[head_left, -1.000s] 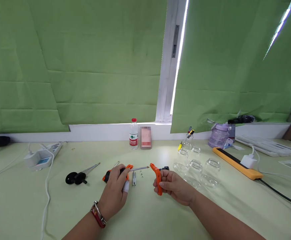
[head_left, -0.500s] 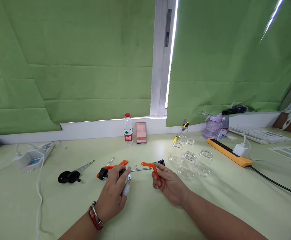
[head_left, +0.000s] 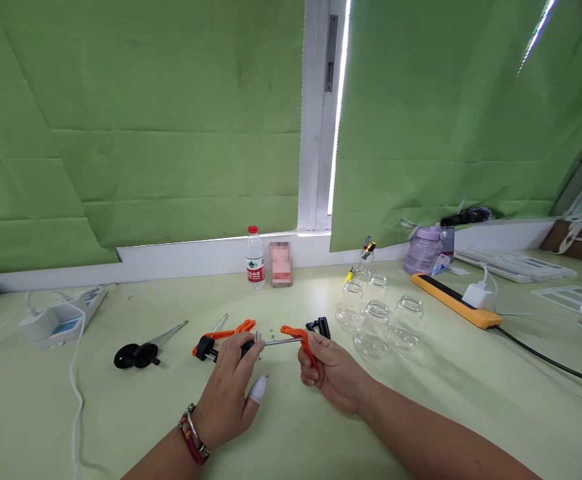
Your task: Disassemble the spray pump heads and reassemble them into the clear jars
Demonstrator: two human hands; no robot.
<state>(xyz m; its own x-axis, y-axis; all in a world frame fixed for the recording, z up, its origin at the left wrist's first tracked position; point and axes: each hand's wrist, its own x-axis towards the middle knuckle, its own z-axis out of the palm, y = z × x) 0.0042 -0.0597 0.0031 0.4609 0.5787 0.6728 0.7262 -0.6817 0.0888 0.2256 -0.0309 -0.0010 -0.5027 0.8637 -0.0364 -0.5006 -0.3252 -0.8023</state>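
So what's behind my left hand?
Behind your left hand, orange parts and a slim metal rod lie on the table; what the hand itself covers can't be seen.

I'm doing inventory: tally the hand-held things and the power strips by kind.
Curved orange plastic piece, right hand: 1
Black-handled, metal-shafted tool, left hand: 1
Power strips, a white plastic strip and an orange-and-black strip: 2
Total: 4
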